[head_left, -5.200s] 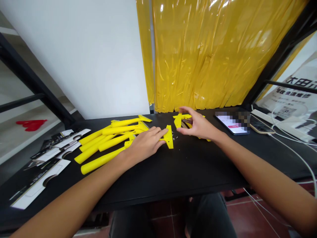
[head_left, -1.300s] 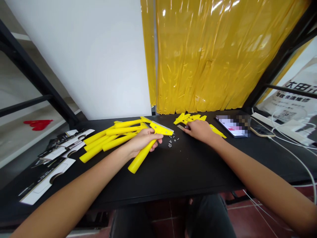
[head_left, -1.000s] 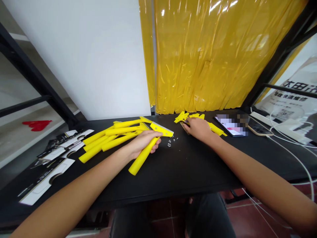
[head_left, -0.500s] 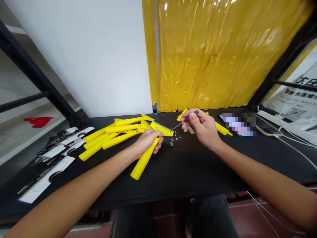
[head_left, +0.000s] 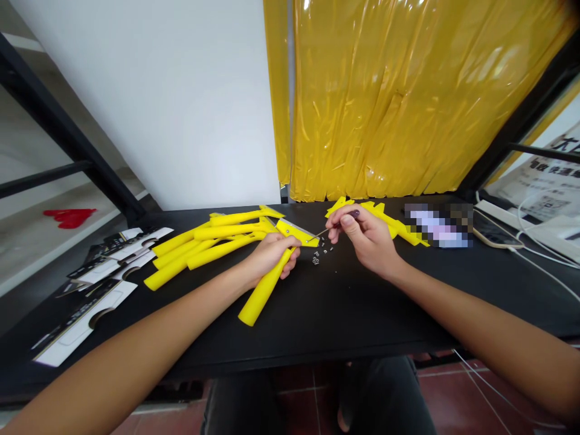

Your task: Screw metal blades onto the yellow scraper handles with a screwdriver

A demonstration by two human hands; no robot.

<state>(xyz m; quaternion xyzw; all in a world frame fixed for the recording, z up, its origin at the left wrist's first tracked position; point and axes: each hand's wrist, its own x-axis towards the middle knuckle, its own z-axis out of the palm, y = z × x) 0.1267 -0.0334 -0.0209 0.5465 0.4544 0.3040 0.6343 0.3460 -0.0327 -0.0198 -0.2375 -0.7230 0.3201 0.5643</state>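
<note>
My left hand (head_left: pixel 275 252) is wrapped round a yellow scraper (head_left: pixel 263 295), whose handle points toward me and whose flat head with a metal edge points right. Between the fingers of my right hand (head_left: pixel 362 235) is a thin screwdriver (head_left: pixel 322 232) with a dark handle. Its tip reaches the face of the scraper head, near a screw. Small metal screws or nuts (head_left: pixel 316 258) lie on the black table just right of the head. Several more yellow scrapers (head_left: pixel 176 249) are piled left of my left hand.
Flat yellow parts (head_left: pixel 403 231) lie behind and right of my right hand. Farther right are a blurred-out object (head_left: pixel 437 226), a phone (head_left: pixel 493 235) and white cables (head_left: pixel 544 260). Black and white card sleeves (head_left: pixel 97 323) cover the table's left side. A yellow plastic curtain (head_left: pixel 362 103) hangs behind.
The screwdriver tip has moved left along the scraper head, and my right hand has shifted slightly left with it. My left hand still holds the scraper. The camera view has shifted a little.
</note>
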